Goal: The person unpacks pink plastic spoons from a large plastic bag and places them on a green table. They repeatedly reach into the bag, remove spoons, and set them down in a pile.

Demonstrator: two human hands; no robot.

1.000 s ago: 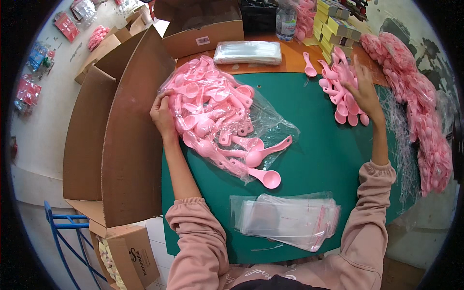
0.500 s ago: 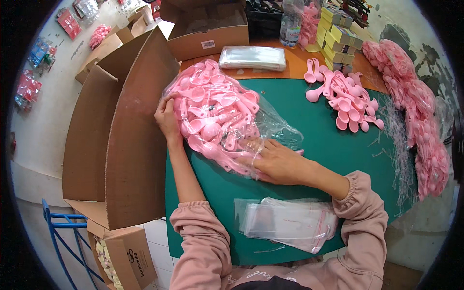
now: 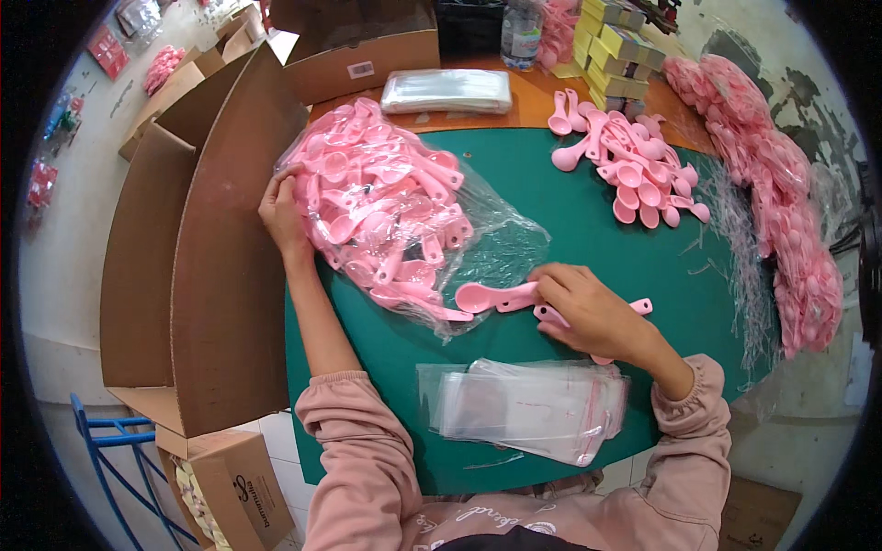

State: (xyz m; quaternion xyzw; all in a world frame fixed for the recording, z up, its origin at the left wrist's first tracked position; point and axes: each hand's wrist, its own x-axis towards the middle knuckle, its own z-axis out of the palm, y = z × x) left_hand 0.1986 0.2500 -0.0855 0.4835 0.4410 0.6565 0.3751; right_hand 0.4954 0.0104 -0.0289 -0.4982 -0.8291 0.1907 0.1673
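Note:
A clear plastic bag full of pink plastic measuring spoons lies on the green table top, its mouth toward the right. My left hand grips the bag's left edge, its fingers partly hidden behind the film. Just outside the bag's mouth, my right hand is closed around several pink measuring spoons; their bowls and handles stick out on both sides of it. In front of that hand lies a stack of clear flat bags. A loose pile of pink spoons rests at the far right.
An open cardboard box rises at the table's left edge. Behind stand a pack of clear bags, a plastic bottle and yellow stacks. Long bagged bundles of pink spoons line the right side, with loose plastic strands.
My right hand has come out of the bag to the right, now with several spoons in it. My left hand keeps its hold on the bag. The whole view has shifted slightly.

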